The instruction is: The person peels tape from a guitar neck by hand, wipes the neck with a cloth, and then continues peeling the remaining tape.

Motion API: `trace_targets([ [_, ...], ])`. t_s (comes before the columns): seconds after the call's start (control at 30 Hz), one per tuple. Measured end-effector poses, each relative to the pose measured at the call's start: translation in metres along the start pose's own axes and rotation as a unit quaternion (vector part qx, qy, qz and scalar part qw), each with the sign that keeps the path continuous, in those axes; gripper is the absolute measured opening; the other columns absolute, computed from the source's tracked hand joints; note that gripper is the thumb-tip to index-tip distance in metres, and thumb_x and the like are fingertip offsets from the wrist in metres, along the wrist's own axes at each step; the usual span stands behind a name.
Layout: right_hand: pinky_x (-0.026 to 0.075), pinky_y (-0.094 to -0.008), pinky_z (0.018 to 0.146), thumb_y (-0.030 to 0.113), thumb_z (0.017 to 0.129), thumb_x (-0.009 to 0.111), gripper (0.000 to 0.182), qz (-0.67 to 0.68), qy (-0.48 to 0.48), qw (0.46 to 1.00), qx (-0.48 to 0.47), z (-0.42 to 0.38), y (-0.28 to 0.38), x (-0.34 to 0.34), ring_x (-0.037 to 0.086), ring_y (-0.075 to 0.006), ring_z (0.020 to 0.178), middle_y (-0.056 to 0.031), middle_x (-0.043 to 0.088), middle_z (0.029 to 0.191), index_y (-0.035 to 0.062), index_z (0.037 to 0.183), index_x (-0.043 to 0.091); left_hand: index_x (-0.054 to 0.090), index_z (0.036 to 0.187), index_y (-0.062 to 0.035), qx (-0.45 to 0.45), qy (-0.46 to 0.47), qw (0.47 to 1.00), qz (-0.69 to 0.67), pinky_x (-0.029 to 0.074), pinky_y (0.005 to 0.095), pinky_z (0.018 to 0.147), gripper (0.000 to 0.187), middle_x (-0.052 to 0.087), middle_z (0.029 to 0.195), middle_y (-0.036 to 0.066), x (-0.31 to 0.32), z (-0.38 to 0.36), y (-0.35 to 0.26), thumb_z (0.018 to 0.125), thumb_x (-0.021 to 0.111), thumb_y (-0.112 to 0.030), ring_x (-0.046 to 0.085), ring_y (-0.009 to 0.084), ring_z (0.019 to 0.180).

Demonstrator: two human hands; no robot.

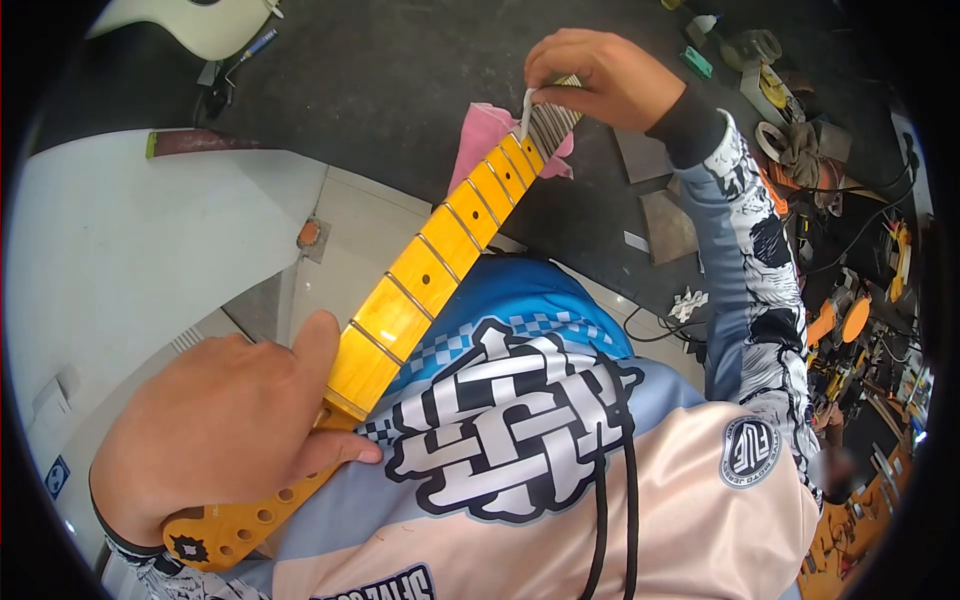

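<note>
Dark surface [400,60] carries a pink cloth [472,140]; over it lies the far end of the yellow guitar neck [420,275], slanting across the person's front. It looks light and stiff, with gloss that may slip or scratch; holding both long edges seems safest. Left hand [225,420] curls its fingers around it near the headstock [215,530]; right hand [605,82] pinches a whitish strip [526,112].

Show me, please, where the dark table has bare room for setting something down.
The dark table is bare between the blue-handled tool and the pink cloth. Crowded: beyond the right hand, around the green block and white box.
</note>
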State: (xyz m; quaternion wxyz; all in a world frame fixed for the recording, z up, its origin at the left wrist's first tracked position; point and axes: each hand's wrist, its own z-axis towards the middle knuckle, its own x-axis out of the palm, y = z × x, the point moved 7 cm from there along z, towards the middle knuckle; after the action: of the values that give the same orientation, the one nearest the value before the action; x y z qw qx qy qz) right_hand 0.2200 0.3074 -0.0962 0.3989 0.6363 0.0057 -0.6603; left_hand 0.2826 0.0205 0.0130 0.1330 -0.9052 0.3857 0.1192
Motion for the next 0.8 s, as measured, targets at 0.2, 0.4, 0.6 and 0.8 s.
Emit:
trace_targets([
  [0.2, 0.054, -0.0388, 0.086, 0.006, 0.090, 0.072, 0.011, -0.009, 0.035, 0.999, -0.029, 0.016, 0.006, -0.007, 0.066, -0.0296, 0.098, -0.0099, 0.070, 0.103, 0.0015, 0.098, 0.067, 0.049, 0.110, -0.0025, -0.021, -0.005, 1.000, 0.019, 0.051, 0.0325, 0.062, 0.072, 0.070, 0.073, 0.020, -0.001, -0.008, -0.006, 0.085, 0.071, -0.067, 0.066, 0.0271, 0.058],
  [0.4, 0.054, -0.0408, 0.084, 0.010, 0.089, 0.071, 0.011, 0.013, 0.083, 0.996, -0.039, 0.034, 0.024, -0.020, 0.068, -0.0335, 0.093, -0.0151, 0.070, 0.098, 0.0000, 0.094, 0.069, 0.048, 0.106, -0.0050, -0.033, 0.010, 0.999, 0.035, 0.050, 0.0329, 0.062, 0.064, 0.069, 0.071, 0.018, -0.002, -0.015, -0.014, 0.087, 0.071, -0.062, 0.064, 0.0274, 0.056],
  [0.6, 0.055, -0.0398, 0.082, 0.010, 0.089, 0.073, 0.015, 0.042, 0.108, 0.993, -0.037, 0.040, 0.019, -0.023, 0.068, -0.0331, 0.092, -0.0157, 0.070, 0.097, -0.0013, 0.097, 0.070, 0.047, 0.104, -0.0069, -0.031, 0.010, 0.998, 0.045, 0.050, 0.0330, 0.061, 0.062, 0.069, 0.069, 0.018, -0.004, -0.016, -0.014, 0.087, 0.072, -0.061, 0.064, 0.0270, 0.055],
  [0.8, 0.055, -0.0391, 0.081, 0.009, 0.089, 0.074, 0.016, 0.057, 0.122, 0.991, -0.005, 0.045, 0.010, -0.019, 0.069, -0.0329, 0.092, -0.0155, 0.071, 0.098, -0.0013, 0.100, 0.071, 0.046, 0.102, -0.0072, -0.034, 0.010, 0.998, 0.051, 0.050, 0.0328, 0.061, 0.061, 0.070, 0.070, 0.018, -0.005, -0.015, -0.017, 0.087, 0.072, -0.060, 0.065, 0.0274, 0.055],
])
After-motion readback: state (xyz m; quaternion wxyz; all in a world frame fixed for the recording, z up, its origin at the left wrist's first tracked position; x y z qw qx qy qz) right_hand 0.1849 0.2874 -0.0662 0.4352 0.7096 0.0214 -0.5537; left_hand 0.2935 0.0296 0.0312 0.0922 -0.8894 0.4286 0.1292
